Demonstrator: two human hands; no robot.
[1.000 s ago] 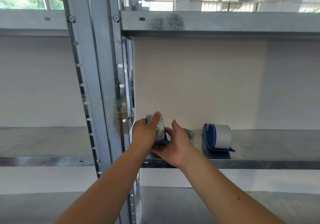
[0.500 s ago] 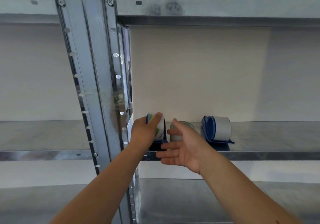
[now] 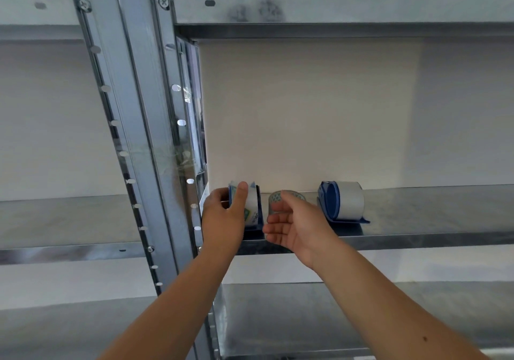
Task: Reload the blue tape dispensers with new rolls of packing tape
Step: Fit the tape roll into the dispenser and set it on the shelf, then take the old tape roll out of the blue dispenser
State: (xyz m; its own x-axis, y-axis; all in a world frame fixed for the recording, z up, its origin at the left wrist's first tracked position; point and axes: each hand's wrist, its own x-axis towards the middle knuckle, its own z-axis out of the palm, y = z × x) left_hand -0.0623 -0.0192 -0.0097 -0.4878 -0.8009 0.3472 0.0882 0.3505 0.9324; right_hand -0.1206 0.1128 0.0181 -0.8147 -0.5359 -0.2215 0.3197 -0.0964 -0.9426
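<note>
My left hand grips a blue tape dispenser that holds a roll with a green label, standing at the left end of the metal shelf. My right hand is spread, palm up, just right of that dispenser and in front of a clear tape roll lying on the shelf; whether the fingers touch the roll I cannot tell. A second blue dispenser loaded with a white roll stands further right on the same shelf.
A grey steel upright with holes rises directly left of my left hand. Another shelf runs overhead and a lower shelf lies below my forearms. A pale wall closes the back.
My right hand has let go of the left dispenser and shifted right, spreading in front of the clear roll. My left hand stays on the dispenser.
</note>
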